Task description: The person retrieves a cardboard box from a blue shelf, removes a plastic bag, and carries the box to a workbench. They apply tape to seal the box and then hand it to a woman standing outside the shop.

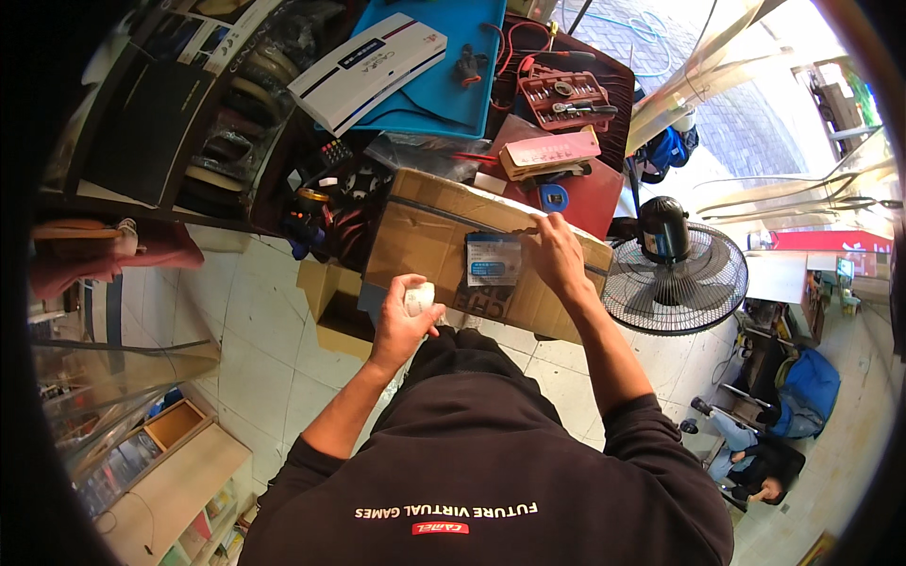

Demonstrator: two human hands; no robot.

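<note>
A closed brown cardboard box (429, 250) with dark strapping or tape lines lies in front of me. In my left hand (401, 325), at the box's near edge, a small white roll-like object (418, 299) is gripped between thumb and curled fingers; its exact kind is unclear. On top of the box is a small silver-and-blue flat packet or label (494, 258). My right hand (559, 257) is over the box at the packet's right edge, its fingers bent and pressed together. What those fingertips grip, if anything, is hidden.
A black fan (675, 278) stands close on the right. Beyond the box are a blue tape measure (554, 197), a pink-topped box (550, 153), a red tool case (566, 99) and a blue tray (429, 118) bearing a white box (368, 74). An open carton (340, 311) sits left, below. A person (764, 472) sits far right.
</note>
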